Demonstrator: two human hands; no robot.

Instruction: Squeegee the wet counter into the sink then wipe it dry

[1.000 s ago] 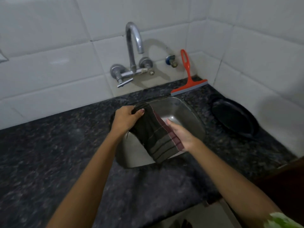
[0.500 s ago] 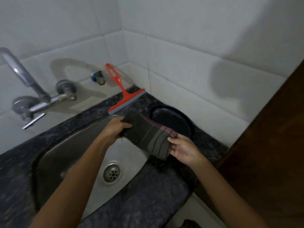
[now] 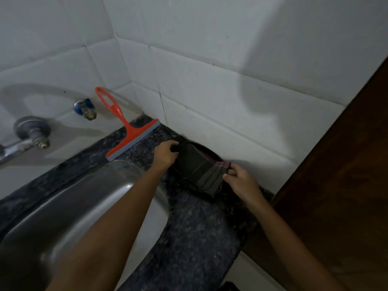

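Note:
A dark striped cloth (image 3: 199, 171) is stretched between my two hands over the right end of the dark granite counter (image 3: 199, 227), close to the tiled side wall. My left hand (image 3: 165, 153) grips the cloth's far left end. My right hand (image 3: 241, 181) pinches its near right corner. An orange squeegee (image 3: 128, 131) leans against the back wall with its blade on the counter, left of my hands and untouched. The steel sink (image 3: 84, 206) lies to the left under my left forearm.
A tap valve (image 3: 31, 131) and a small blue-capped stopcock (image 3: 85, 108) stick out of the back wall at the left. A dark wooden panel (image 3: 336, 185) stands at the counter's right end. A black plate lies mostly hidden beneath the cloth.
Both hands have carried the cloth from over the sink to the right, down to the counter's right end by the side wall. The view has swung right with them.

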